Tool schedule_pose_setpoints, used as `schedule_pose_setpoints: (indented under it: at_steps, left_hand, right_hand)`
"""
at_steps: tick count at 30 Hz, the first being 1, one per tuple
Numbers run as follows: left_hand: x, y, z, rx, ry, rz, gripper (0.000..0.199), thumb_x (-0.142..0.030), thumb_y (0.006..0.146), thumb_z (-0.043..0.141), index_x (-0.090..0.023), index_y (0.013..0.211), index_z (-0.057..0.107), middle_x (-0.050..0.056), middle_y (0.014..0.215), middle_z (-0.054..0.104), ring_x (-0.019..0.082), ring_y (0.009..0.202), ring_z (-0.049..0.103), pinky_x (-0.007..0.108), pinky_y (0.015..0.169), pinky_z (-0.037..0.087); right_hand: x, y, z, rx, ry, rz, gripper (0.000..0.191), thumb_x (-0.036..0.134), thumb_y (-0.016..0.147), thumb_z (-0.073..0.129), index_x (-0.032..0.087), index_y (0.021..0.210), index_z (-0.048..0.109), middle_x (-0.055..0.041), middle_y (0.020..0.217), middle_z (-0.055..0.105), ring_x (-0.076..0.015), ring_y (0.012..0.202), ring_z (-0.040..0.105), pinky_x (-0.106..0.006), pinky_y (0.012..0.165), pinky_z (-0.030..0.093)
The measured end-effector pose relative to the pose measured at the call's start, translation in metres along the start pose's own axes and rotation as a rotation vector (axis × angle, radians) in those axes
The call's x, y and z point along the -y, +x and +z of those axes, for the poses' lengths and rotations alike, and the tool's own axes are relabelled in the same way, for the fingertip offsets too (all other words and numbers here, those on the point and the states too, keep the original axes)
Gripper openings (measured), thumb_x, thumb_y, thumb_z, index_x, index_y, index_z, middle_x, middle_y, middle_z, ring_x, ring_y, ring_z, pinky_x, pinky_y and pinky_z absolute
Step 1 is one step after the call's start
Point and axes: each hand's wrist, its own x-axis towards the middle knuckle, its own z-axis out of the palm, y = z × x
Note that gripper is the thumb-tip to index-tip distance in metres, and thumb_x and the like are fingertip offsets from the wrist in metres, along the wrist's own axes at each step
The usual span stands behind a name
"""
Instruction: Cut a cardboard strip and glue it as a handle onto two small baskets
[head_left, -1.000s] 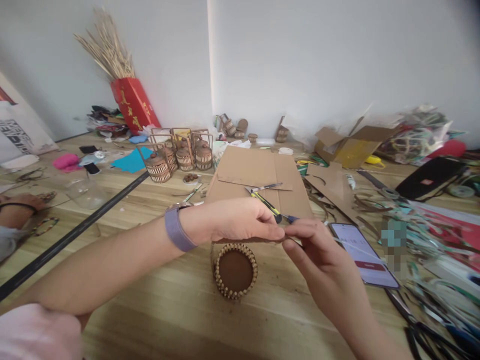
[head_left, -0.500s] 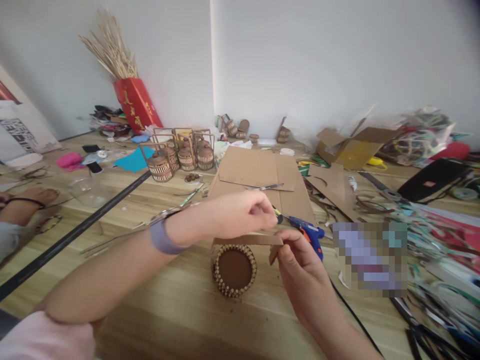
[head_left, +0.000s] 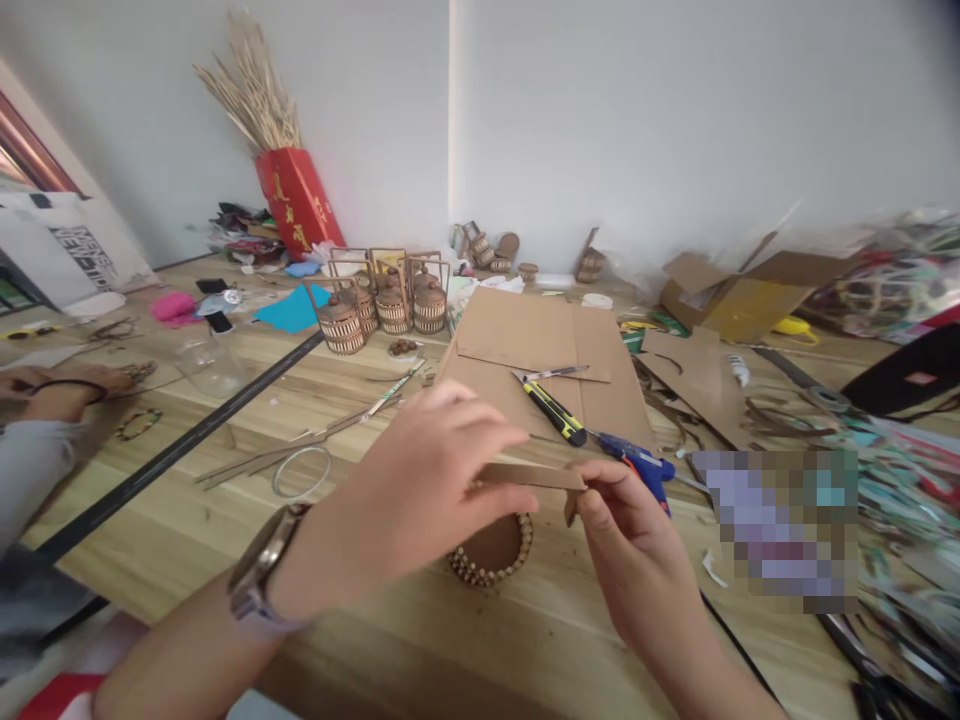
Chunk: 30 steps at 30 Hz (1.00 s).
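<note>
A narrow cardboard strip is pinched at its bent right end between the thumb and fingers of my right hand. My left hand, with a watch on its wrist, reaches over the strip's left end. Its thumb and fingers are apart, above and below the strip, and hide that end. Just below the strip sits a small round basket with a brown flat inside and a beaded-looking rim, partly covered by my left hand. Beyond the strip lie a yellow-black utility knife and a blue glue gun.
Cardboard sheets lie ahead, with a pen on them. Several lidded, handled baskets stand at back left. Scissors and tangled strips are at right. Another person's hand rests at far left, beyond a black bar.
My left hand has turned and drawn back leftward, its fingers spreading around the strip, uncovering the utility knife. My right hand keeps its pinch. The view has shifted slightly left.
</note>
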Motion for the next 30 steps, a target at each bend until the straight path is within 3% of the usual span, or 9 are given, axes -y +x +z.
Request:
schedule_pose_setpoints:
  at_steps: [4,8,15,23,30]
  left_hand:
    - [-0.022,0.018,0.011,0.084,0.24,0.106,0.021,-0.034,0.093,0.064,-0.015,0.083,0.068,0.005,0.081,0.068,0.027,0.091,0.053,0.041,0.079,0.043]
    - [-0.026,0.024,0.022,0.103,0.262,0.114,0.024,-0.024,0.097,0.055,-0.016,0.076,0.065,0.004,0.076,0.066,0.025,0.084,0.052,0.039,0.075,0.043]
    - [-0.024,0.024,0.024,0.054,0.129,0.115,0.024,-0.019,0.095,0.055,-0.014,0.074,0.064,0.003,0.075,0.064,0.021,0.083,0.052,0.034,0.075,0.043]
    - [-0.021,0.022,0.027,0.016,0.09,0.123,0.025,-0.02,0.096,0.053,-0.014,0.075,0.065,0.003,0.072,0.062,0.02,0.082,0.051,0.034,0.076,0.042]
    - [-0.022,0.02,0.029,-0.01,0.09,0.143,0.027,-0.02,0.097,0.052,-0.014,0.075,0.063,0.003,0.072,0.062,0.02,0.081,0.05,0.033,0.074,0.042]
  right_hand:
    - [0.008,0.001,0.001,-0.016,-0.039,-0.075,0.017,0.045,0.088,0.068,0.029,0.094,0.068,0.0009,0.078,0.063,-0.0116,0.064,0.054,-0.021,0.06,0.046]
    - [0.012,0.001,0.001,-0.021,-0.063,-0.139,0.014,0.042,0.089,0.067,0.03,0.097,0.068,0.0007,0.079,0.066,-0.011,0.061,0.055,-0.021,0.057,0.047]
    - [0.014,0.003,-0.002,-0.003,-0.127,-0.22,0.009,0.037,0.091,0.065,0.031,0.097,0.068,0.0015,0.085,0.068,-0.011,0.079,0.064,-0.018,0.07,0.051]
    - [0.013,0.001,0.001,-0.021,-0.13,-0.213,0.009,0.037,0.091,0.065,0.03,0.094,0.068,0.0021,0.081,0.067,-0.0092,0.066,0.057,-0.016,0.057,0.046]
    - [0.011,-0.001,0.004,0.041,-0.016,-0.149,0.011,0.037,0.089,0.068,0.026,0.092,0.069,-0.0016,0.083,0.069,-0.015,0.078,0.065,-0.024,0.07,0.052]
